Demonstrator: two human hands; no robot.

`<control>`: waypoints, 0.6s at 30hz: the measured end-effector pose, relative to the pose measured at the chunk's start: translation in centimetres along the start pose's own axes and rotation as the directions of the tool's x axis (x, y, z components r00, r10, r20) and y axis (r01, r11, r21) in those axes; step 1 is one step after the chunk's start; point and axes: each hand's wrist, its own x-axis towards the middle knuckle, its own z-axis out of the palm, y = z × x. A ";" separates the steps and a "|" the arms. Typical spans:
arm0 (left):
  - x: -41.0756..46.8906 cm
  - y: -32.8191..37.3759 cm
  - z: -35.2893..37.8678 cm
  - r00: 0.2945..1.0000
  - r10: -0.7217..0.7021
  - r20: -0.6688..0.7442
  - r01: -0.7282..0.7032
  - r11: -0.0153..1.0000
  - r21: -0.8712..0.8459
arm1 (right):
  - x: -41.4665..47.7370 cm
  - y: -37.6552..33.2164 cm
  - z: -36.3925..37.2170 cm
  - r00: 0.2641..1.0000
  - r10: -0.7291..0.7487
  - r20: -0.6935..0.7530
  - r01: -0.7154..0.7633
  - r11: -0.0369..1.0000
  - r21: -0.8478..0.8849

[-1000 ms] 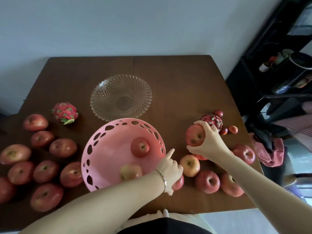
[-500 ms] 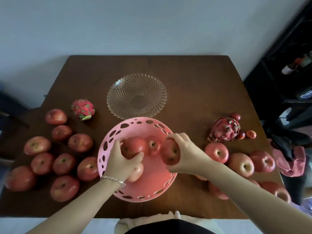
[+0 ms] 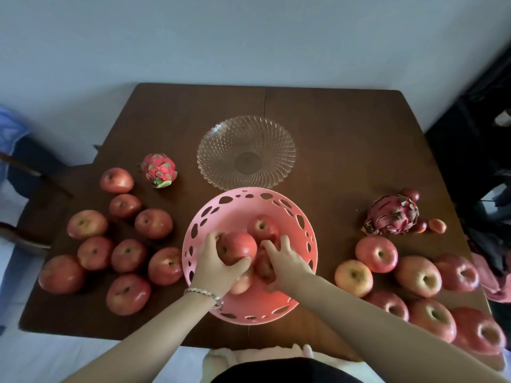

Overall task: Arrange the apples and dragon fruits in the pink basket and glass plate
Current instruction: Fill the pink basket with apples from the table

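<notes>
Both left hand and right hand grip apples inside pink basket, loose apples crowding either side.

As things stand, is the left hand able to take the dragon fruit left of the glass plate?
Probably not yet: the left hand holds an apple in the pink basket. The dragon fruit itself stands free, nothing covers it.

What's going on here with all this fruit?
A person is filling the pink basket: the left hand grips one apple inside it, the right hand holds a second apple beside that. Two more apples lie in the basket. The glass plate holds nothing yet, and both dragon fruits sit on the table.
</notes>
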 end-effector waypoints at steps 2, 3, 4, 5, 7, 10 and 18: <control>0.2 -0.1 -0.1 1.000 -0.010 -0.002 0.010 1.000 -0.006 | 0.1 -0.2 0.0 1.000 0.015 0.004 -0.015 1.000 -0.010; 0.2 -0.1 -0.2 1.000 -0.013 0.002 0.013 1.000 -0.008 | -0.1 -0.4 -0.2 1.000 0.019 0.003 -0.019 1.000 -0.020; 0.3 0.1 -0.3 1.000 -0.016 0.008 0.016 1.000 -0.007 | -0.3 -0.6 -0.5 1.000 0.007 -0.012 -0.007 1.000 -0.021; 0.3 0.2 -0.4 1.000 -0.003 0.018 0.003 1.000 0.005 | -0.7 -0.7 -1.1 0.998 -0.030 -0.050 0.030 1.000 0.000; 0.5 0.3 -0.5 0.998 0.043 0.052 -0.047 0.997 0.065 | -1.5 -1.0 -2.6 0.978 -0.147 -0.148 0.163 0.981 0.109; 0.5 1.0 -0.6 0.985 0.144 0.100 -0.158 0.976 0.148 | -2.2 -1.5 -4.3 0.935 -0.310 -0.173 0.336 0.929 0.154; 1.2 -0.3 -2.1 0.905 0.112 0.411 -0.281 0.882 0.379 | -2.2 0.5 -2.9 0.927 -0.083 -0.367 0.256 0.853 0.454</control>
